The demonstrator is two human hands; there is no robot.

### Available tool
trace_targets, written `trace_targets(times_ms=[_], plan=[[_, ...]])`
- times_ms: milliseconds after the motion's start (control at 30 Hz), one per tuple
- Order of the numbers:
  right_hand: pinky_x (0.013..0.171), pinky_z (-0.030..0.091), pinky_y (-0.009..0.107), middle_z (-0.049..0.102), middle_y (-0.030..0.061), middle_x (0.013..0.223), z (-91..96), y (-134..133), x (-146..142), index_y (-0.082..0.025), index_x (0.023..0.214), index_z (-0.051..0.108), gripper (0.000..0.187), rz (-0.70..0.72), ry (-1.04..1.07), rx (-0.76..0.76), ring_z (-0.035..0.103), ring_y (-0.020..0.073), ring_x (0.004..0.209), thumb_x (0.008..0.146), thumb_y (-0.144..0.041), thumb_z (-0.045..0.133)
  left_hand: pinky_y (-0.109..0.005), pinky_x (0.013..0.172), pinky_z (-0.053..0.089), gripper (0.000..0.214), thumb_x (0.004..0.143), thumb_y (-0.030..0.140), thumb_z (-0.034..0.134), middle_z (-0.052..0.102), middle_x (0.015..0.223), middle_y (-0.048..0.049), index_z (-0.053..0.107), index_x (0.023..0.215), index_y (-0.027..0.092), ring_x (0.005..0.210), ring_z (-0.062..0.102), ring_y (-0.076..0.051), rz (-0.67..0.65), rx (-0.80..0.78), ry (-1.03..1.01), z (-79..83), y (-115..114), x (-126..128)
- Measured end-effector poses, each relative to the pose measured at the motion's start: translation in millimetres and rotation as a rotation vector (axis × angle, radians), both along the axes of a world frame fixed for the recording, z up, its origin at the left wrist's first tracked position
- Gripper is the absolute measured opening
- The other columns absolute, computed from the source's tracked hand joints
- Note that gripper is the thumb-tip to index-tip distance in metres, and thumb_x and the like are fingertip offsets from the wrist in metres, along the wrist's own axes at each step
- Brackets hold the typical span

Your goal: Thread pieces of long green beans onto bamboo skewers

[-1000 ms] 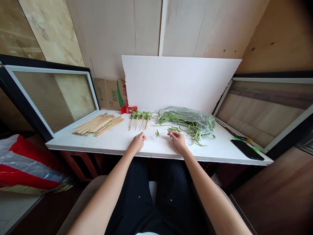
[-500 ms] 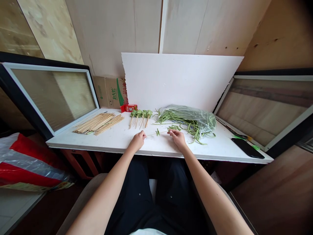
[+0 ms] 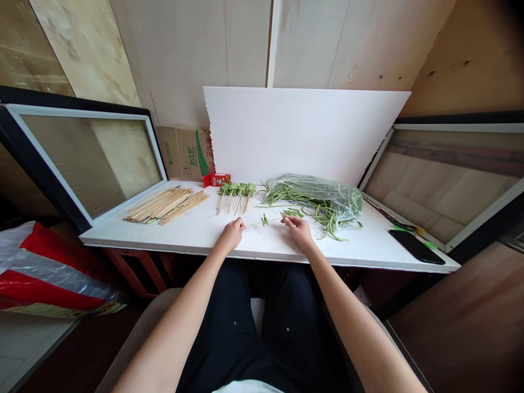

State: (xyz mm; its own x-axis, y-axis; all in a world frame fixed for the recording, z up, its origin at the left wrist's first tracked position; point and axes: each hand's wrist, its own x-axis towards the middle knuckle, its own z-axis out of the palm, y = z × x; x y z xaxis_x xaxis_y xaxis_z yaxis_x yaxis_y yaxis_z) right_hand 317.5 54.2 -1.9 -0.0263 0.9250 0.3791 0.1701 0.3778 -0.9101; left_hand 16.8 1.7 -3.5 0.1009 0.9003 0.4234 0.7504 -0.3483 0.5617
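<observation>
– What can go wrong?
– If the skewer (image 3: 254, 224) is pushed too hard, I think the bean pieces (image 3: 263, 221) on it may split, or its tip may prick the right hand (image 3: 298, 229).
– And the fingers?
– The left hand (image 3: 230, 234) pinches one end of the skewer, which spans between both hands. The right fingertips also pinch, but exactly what, I cannot tell.

Single head-worn view, forward and down.
Close above dark-trousered legs (image 3: 216, 333), facing long white tabletop (image 3: 368, 243) and upright white board (image 3: 307, 131).
</observation>
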Motion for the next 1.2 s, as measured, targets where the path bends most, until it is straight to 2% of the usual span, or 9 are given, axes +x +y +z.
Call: trace_targets(times_ms=[133,267,433,767,1200], plan=[[0.105,0.051,0.047,0.083,0.0134,0.108,2.7,-3.0,-0.3,-0.022,0.099,0.082,0.052,-0.009,0.002,-0.023,0.074,0.0341,0.112,0.08,-0.07,0.078,-0.03,0.076,0.05,0.015,0.101,0.013,0.052,0.073,0.092,-0.0075,0.059,0.091,0.022,0.093,0.072,-0.023,-0.01,0.005,-0.007,1.0,-1.3,0.0],[0.105,0.05,0.047,0.083,0.0134,0.108,5.0,-4.7,-0.3,-0.021,0.092,0.083,0.051,-0.007,-0.009,-0.036,0.072,0.0349,0.113,0.081,-0.071,0.077,-0.028,0.074,0.049,0.017,0.101,0.011,0.052,0.071,0.087,-0.0055,0.057,0.088,0.023,0.091,0.072,-0.022,-0.02,0.011,-0.012,2.5,-2.9,0.1],[0.099,0.053,0.046,0.083,0.0126,0.1,5.4,-4.3,-0.6,-0.02,0.096,0.083,0.055,0.008,-0.019,-0.046,0.073,0.0336,0.104,0.081,-0.073,0.075,-0.027,0.074,0.049,0.019,0.1,0.01,0.051,0.071,0.086,-0.005,0.057,0.087,0.023,0.091,0.072,-0.022,-0.024,0.011,-0.02,4.0,-4.4,0.1],[0.1,0.052,0.046,0.083,0.0132,0.099,3.3,-1.0,0.1,-0.021,0.088,0.084,0.056,0.007,-0.039,-0.022,0.073,0.0361,0.108,0.078,-0.076,0.076,-0.026,0.071,0.046,0.02,0.098,0.008,0.051,0.07,0.082,-0.0046,0.056,0.084,0.022,0.089,0.071,-0.021,-0.025,0.002,-0.031,6.5,-5.8,0.4],[0.103,0.049,0.045,0.083,0.0126,0.104,4.4,-3.0,-0.3,-0.022,0.084,0.084,0.046,0.024,-0.058,-0.004,0.073,0.0368,0.113,0.081,-0.067,0.078,-0.026,0.07,0.045,0.021,0.097,0.007,0.049,0.07,0.082,-0.0053,0.055,0.083,0.022,0.089,0.072,-0.022,-0.029,0.008,-0.023,6.8,-6.7,0.1]])
